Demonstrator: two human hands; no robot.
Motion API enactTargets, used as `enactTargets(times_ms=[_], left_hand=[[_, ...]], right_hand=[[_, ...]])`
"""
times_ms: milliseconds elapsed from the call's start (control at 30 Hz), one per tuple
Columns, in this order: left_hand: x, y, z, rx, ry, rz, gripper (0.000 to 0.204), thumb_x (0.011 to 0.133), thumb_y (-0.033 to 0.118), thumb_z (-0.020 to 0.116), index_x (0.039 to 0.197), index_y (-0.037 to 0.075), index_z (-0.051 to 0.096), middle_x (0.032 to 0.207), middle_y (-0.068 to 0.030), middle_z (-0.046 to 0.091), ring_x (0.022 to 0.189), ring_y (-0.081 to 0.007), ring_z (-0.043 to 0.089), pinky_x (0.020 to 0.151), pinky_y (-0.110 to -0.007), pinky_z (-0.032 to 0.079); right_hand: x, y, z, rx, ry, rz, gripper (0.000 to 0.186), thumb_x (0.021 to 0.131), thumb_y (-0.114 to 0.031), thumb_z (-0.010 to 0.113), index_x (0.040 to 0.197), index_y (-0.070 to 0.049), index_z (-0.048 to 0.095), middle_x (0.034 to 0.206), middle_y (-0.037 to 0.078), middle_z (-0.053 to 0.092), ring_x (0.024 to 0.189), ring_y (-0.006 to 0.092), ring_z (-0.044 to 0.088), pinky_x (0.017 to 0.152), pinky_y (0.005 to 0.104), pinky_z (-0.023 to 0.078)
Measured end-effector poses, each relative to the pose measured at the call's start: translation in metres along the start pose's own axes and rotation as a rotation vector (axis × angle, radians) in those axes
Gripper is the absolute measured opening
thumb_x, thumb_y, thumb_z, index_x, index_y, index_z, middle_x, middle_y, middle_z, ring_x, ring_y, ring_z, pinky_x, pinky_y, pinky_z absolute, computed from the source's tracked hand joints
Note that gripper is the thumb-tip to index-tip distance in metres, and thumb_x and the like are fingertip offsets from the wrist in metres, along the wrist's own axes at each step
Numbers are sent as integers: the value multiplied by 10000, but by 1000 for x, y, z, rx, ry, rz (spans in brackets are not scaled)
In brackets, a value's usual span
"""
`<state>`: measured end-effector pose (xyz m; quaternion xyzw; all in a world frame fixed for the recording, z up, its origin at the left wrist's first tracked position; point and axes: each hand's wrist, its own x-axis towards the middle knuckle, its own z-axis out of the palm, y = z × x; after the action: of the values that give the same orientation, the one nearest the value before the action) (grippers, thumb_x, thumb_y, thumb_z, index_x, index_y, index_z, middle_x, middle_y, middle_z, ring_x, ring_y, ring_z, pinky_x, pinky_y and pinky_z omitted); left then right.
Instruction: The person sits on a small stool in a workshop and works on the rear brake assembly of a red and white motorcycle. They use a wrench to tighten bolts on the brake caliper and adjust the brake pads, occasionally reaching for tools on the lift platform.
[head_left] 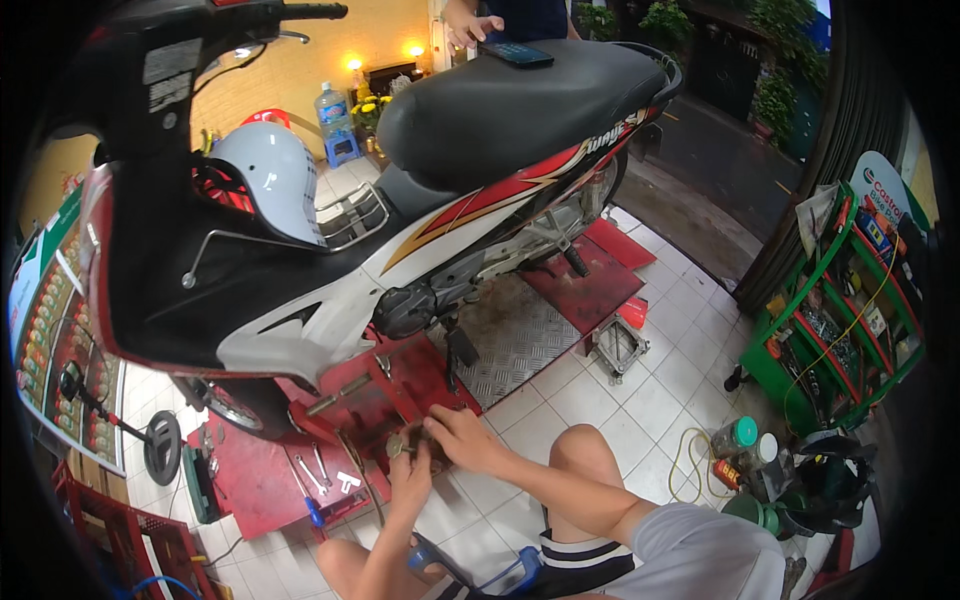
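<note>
- the small metal part [401,443], dull grey-brown, is up at your left hand's fingertips, in front of your body and just off the near edge of the red platform [262,478].
- your left hand [410,478] points away from you, its fingers narrowed around that part and apparently holding it.
- your right hand [462,440] comes across from the right, fingers bent and close together at the part's right side; whether they grip it or only touch it, you cannot tell from here.
- the key relation: the part lies straight beyond your left palm and to the left of your right fingers, so the left hand looks the nearer one. its long axis is hidden by your fingers and too small to read.
- just beyond your hands stands the red metal frame [385,378], below the motorbike [330,310].
- left of your left hand, on the platform, lie a wrench [310,477], a blue-handled screwdriver [314,513] and a white piece [347,483], all apart from your fingers.
- farther off, another person's hand [470,30] is at a phone [517,53] on the seat [500,105].
</note>
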<state>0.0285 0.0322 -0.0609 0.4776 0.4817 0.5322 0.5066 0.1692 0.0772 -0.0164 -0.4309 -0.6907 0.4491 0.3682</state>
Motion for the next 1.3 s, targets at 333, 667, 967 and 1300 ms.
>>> enactTargets(times_ms=[333, 667, 967, 1300], left_hand=[[29, 3, 3, -685, -11, -230, 247, 1002, 212, 381, 1064, 25, 531, 899, -90, 592, 685, -197, 600, 559, -310, 478], [39, -7, 14, -506, -168, -180, 299, 1011, 222, 354, 1078, -20, 514, 874, -126, 585, 667, -185, 588, 556, -291, 471], [41, -8, 25, -520, -234, -156, 277, 1007, 241, 377, 1100, 22, 520, 845, -91, 593, 667, -162, 574, 566, -283, 450], [37, -5, 23, -486, -263, -106, 308, 1011, 247, 362, 1092, -8, 514, 809, -103, 598, 651, -159, 586, 557, -268, 460]], right_hand=[[50, -96, -109, -527, 123, -370, 240, 842, -212, 558, 812, 22, 603, 806, 186, 604, 735, 356, 594, 628, 402, 471], [228, -176, -383, 188, 800, -628, 428, 950, -297, 360, 712, -20, 583, 620, 57, 576, 546, 172, 570, 577, 308, 491], [284, -184, -429, 489, 786, -369, 469, 917, -440, 345, 778, -66, 591, 638, 57, 574, 536, 202, 556, 558, 357, 495], [317, -170, -425, 618, 969, -577, 488, 908, -425, 391, 561, -87, 445, 468, 36, 419, 388, 174, 397, 443, 353, 395]])
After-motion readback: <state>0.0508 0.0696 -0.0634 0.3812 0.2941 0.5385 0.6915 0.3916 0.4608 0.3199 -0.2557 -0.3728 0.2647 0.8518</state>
